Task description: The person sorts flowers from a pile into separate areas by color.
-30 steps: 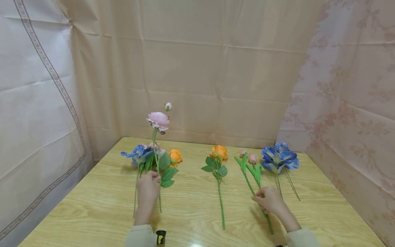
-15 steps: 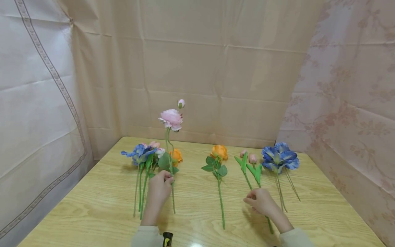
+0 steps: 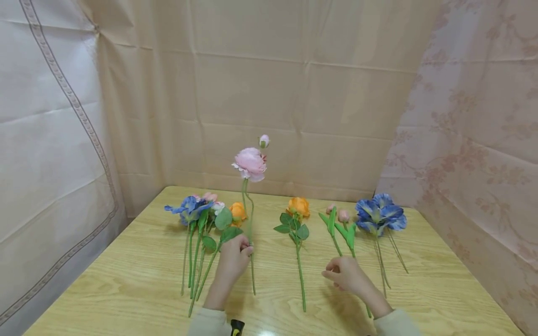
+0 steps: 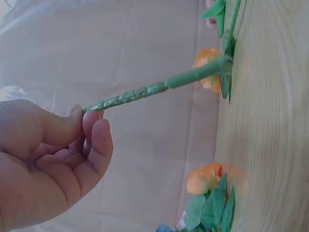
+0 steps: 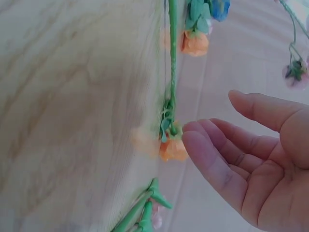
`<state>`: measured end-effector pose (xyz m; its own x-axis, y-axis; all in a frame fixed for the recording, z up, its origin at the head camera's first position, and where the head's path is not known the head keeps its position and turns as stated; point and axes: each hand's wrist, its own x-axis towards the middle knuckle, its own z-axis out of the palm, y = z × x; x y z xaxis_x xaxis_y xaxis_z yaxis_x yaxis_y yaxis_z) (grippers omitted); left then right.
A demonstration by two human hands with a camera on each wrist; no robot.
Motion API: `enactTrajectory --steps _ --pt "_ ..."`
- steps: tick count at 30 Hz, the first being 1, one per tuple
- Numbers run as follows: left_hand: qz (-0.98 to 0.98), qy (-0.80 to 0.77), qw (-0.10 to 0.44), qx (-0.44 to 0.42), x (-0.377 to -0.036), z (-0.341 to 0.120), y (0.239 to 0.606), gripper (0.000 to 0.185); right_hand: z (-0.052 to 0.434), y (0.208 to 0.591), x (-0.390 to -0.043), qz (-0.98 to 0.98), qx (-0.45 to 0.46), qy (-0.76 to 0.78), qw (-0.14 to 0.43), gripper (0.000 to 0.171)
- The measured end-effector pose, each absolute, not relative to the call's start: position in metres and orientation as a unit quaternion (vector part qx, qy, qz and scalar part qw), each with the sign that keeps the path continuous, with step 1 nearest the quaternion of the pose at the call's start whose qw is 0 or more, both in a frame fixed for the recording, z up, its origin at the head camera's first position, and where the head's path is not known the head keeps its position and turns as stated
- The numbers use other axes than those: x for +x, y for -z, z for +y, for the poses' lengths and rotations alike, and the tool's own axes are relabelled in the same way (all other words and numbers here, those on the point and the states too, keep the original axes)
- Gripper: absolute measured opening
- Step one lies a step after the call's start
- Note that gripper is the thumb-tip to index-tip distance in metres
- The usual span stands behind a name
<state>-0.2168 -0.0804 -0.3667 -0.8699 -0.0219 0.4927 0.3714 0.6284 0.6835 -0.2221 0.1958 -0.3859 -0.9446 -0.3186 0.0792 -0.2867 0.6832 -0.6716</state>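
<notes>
My left hand (image 3: 233,259) pinches the stem of a pink peony (image 3: 250,163) and holds it upright above the table, its small bud standing higher than the bloom. In the left wrist view, thumb and fingers meet on the green stem (image 4: 145,92), whose cut end points away. Over the stems of the pink tulips (image 3: 343,215) hovers my right hand (image 3: 349,275). Its fingers are loosely bent, and the right wrist view shows a gap between thumb and fingertips with nothing held. Between the hands an orange rose (image 3: 299,206) lies with its stem towards me.
On the left lie a blue flower (image 3: 191,210), pink blooms (image 3: 210,198) and another orange rose (image 3: 237,212), stems side by side. Blue flowers (image 3: 381,214) lie at the right. The wooden table (image 3: 138,270) is bordered by a beige curtain (image 3: 252,93) behind.
My left hand has carried the peony rightwards, away from the left-hand flowers. My right hand has let go of the tulip stem and shifted slightly left.
</notes>
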Motion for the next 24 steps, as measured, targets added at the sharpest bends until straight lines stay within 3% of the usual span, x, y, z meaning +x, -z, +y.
enactTrajectory --steps 11,19,24 --pt "-0.860 0.456 0.185 -0.136 -0.213 -0.063 0.365 0.012 0.179 0.388 -0.222 0.895 -0.213 0.391 -0.014 0.014" --pt "-0.855 0.471 0.153 -0.154 -0.208 -0.051 0.366 0.013 0.156 0.391 -0.220 0.860 -0.258 0.439 0.017 0.016" --pt "-0.854 0.474 0.147 -0.157 -0.208 -0.048 0.366 0.014 0.141 0.392 -0.215 0.821 -0.269 0.499 0.070 0.025"
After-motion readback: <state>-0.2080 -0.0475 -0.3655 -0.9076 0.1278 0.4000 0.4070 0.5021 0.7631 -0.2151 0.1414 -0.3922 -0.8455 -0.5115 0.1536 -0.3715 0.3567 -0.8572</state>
